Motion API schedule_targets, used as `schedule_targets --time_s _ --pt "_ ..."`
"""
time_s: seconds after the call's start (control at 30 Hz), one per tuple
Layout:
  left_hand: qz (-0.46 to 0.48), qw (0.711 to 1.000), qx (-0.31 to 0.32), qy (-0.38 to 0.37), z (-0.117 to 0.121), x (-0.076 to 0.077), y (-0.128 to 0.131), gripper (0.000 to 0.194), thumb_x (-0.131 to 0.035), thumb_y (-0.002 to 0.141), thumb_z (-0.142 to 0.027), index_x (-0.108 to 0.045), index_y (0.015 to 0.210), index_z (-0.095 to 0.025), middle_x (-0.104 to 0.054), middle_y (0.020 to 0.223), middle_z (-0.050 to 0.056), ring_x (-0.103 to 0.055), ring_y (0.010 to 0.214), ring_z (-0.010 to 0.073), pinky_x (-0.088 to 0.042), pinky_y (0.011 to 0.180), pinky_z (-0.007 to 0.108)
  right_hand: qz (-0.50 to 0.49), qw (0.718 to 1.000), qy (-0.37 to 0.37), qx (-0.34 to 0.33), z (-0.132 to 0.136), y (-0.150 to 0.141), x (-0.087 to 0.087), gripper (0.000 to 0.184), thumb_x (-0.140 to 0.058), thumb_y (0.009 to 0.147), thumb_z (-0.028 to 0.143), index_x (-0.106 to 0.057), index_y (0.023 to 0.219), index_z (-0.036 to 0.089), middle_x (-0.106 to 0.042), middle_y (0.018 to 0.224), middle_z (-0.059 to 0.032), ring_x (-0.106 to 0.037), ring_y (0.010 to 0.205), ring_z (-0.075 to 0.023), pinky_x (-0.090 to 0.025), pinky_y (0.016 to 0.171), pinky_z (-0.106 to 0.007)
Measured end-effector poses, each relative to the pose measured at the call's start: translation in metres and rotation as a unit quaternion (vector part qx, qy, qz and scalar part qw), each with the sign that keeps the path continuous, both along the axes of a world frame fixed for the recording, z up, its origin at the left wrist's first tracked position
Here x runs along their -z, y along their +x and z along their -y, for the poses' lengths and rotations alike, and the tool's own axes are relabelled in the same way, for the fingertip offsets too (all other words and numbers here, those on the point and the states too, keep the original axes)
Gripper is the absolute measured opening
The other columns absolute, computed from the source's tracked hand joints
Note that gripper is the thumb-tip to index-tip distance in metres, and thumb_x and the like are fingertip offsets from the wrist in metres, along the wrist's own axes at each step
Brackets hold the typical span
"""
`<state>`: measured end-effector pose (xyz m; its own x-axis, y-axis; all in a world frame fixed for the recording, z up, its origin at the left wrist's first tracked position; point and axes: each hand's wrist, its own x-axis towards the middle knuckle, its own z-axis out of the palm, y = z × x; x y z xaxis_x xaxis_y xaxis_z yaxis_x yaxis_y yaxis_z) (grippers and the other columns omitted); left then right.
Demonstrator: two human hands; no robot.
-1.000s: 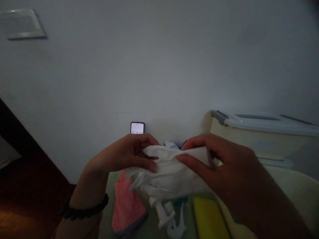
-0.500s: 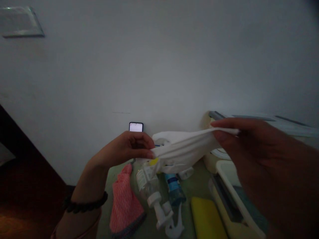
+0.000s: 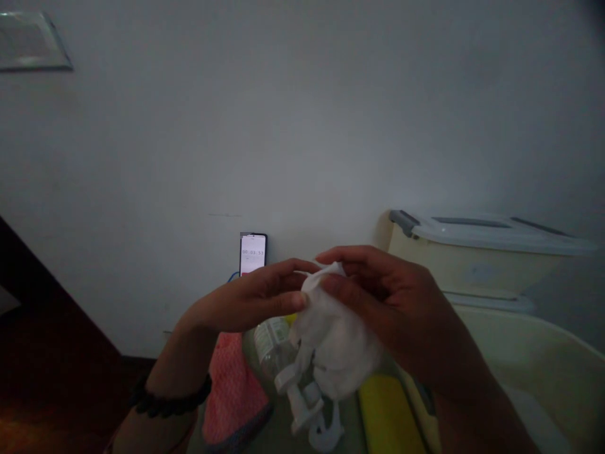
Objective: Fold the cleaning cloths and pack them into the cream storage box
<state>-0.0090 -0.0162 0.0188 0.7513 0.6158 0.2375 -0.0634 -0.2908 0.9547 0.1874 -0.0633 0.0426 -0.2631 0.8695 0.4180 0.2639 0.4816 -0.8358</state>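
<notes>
A soft white cloth (image 3: pixel 340 347) hangs bunched in the middle of the head view. Its exact kind does not show. My right hand (image 3: pixel 392 296) pinches its upper edge between thumb and fingers. On the other side, my left hand (image 3: pixel 259 296) holds the cloth's left edge near the thumb tip; a dark beaded bracelet circles that wrist. Below the hands lies a clear pump bottle (image 3: pixel 274 350) with a white pump head, partly covered by the cloth. Left of it is a pink cloth (image 3: pixel 234 391) with a grey border.
Against the wall stands a phone (image 3: pixel 253 255) with a lit timer screen. A yellow flat item (image 3: pixel 390 413) lies at the lower right. Cream storage bins (image 3: pixel 467 265) with a white and grey lid stand on the right. A frame (image 3: pixel 33 41) hangs at the upper left.
The white cloth was stretched sideways between my hands; now it hangs gathered. My right hand has moved left, close to my left hand. More of the phone and bins shows.
</notes>
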Motion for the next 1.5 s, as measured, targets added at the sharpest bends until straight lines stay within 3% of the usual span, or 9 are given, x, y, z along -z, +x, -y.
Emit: schedule_targets --time_s 0.2,0.33,0.43,0.5,0.6,0.73,1.03,1.3,1.5 --pt "0.014 0.996 -0.054 -0.066 0.001 -0.002 0.002 0.016 -0.070 0.076 -0.023 -0.057 0.076 -0.013 -0.062 0.069 -0.001 -0.057 0.060 0.0077 -0.044 0.054 0.015 0.038 0.994 0.050 0.092 0.000 0.003 0.007 0.038 -0.059 0.082 0.042 -0.054 0.118 0.031 -0.064 0.107 -0.0040 -0.065 0.079 -0.0162 -0.053 0.059 -0.026" --pt "0.082 0.989 -0.110 -0.045 0.003 -0.004 0.003 0.021 -0.071 0.074 -0.022 -0.052 0.074 -0.015 -0.056 0.061 -0.005 -0.049 0.048 0.0042 -0.038 0.043 0.011 0.062 0.987 0.065 0.135 0.001 0.003 0.014 0.072 -0.062 0.074 0.056 -0.036 0.134 0.028 -0.051 0.129 -0.0134 -0.061 0.099 -0.0272 -0.055 0.072 -0.039" --pt "0.128 0.980 -0.154 -0.019 0.006 -0.007 0.007 0.027 -0.073 0.072 -0.022 -0.046 0.073 -0.017 -0.054 0.059 -0.007 -0.047 0.047 0.0046 -0.037 0.041 0.012 0.050 0.978 0.083 0.185 0.003 0.004 0.012 0.079 -0.057 0.077 0.058 -0.023 0.142 0.027 -0.043 0.137 -0.0154 -0.053 0.115 -0.0306 -0.052 0.084 -0.044" --pt "0.149 0.972 -0.184 0.002 0.006 -0.008 0.009 0.032 -0.074 0.071 -0.023 -0.043 0.068 -0.018 -0.050 0.056 -0.008 -0.043 0.045 0.0038 -0.034 0.039 0.011 0.045 0.978 0.060 0.194 0.003 0.005 0.009 0.075 -0.052 0.080 0.059 -0.024 0.142 0.025 -0.049 0.132 -0.0153 -0.056 0.111 -0.0288 -0.052 0.083 -0.043" --pt "0.158 0.964 -0.215 0.022 0.007 -0.008 0.011 0.039 -0.074 0.071 -0.029 -0.038 0.062 -0.018 -0.044 0.054 -0.008 -0.038 0.044 0.0030 -0.030 0.037 0.011 0.091 0.987 0.003 0.129 0.000 0.008 0.007 0.057 -0.044 0.084 0.061 -0.049 0.126 0.023 -0.066 0.104 -0.0106 -0.064 0.092 -0.0248 -0.053 0.076 -0.039" --pt "0.147 0.968 -0.202 0.018 0.007 -0.006 0.014 0.040 -0.073 0.072 -0.033 -0.038 0.061 -0.017 -0.041 0.052 -0.009 -0.035 0.042 0.0022 -0.028 0.036 0.010 0.091 0.992 0.002 0.087 0.001 0.006 0.006 0.034 -0.052 0.085 0.050 -0.060 0.108 0.026 -0.068 0.076 -0.0032 -0.066 0.068 -0.0197 -0.053 0.057 -0.030" --pt "0.095 0.988 -0.080 -0.091 0.001 -0.004 0.006 0.032 -0.074 0.068 -0.008 -0.054 0.093 -0.015 -0.072 0.069 0.001 -0.066 0.056 0.0110 -0.053 0.055 0.020 -0.007 0.962 0.147 0.231 0.007 0.008 -0.001 0.017 -0.052 0.088 0.027 -0.062 0.102 0.031 -0.067 0.085 -0.0003 -0.057 0.049 -0.0089 -0.040 0.036 -0.017" --pt "0.090 0.991 -0.064 -0.070 0.004 -0.004 0.006 0.025 -0.078 0.066 -0.021 -0.064 0.086 -0.014 -0.072 0.079 0.003 -0.068 0.073 0.0151 -0.054 0.065 0.022 -0.022 0.980 0.106 0.165 0.005 0.002 0.000 0.032 -0.053 0.087 0.029 -0.053 0.119 0.031 -0.068 0.090 -0.0031 -0.061 0.051 -0.0113 -0.044 0.036 -0.018" --pt "0.114 0.973 -0.197 -0.029 0.009 -0.007 0.014 0.019 -0.075 0.070 -0.018 -0.056 0.073 -0.016 -0.060 0.061 -0.006 -0.058 0.053 0.0067 -0.045 0.049 0.014 -0.037 0.989 0.053 0.131 -0.005 -0.002 0.011 0.066 -0.062 0.078 0.041 -0.033 0.136 0.029 -0.059 0.120 -0.0111 -0.066 0.072 -0.0172 -0.055 0.055 -0.028"
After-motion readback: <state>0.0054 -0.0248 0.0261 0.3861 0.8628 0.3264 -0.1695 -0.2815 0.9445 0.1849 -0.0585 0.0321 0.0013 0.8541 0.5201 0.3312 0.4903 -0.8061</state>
